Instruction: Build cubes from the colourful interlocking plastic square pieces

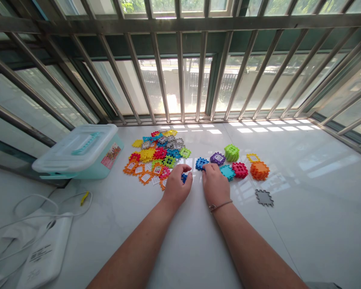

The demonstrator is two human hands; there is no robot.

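Note:
My left hand [177, 184] is curled at the right edge of a mixed pile of interlocking plastic tiles [147, 154]. A blue tile [184, 178] shows between its thumb and fingers. My right hand [215, 182] has its fingers closed down at a stack of blue window tiles [201, 163], with a bit of blue at the fingertips. Around it stand a purple stack [217, 158], a light green stack [231, 152], a turquoise stack [227, 172] and a red stack [240, 170]. Farther right are an orange stack [259, 170] and a yellow window tile [253, 157].
A single grey tile [264, 197] lies flat at the right. On the left stands a lidded turquoise box [78, 150]. A white power bank [46, 251] and white cables [57, 210] lie in front of it. Metal bars [180, 76] line the windows behind.

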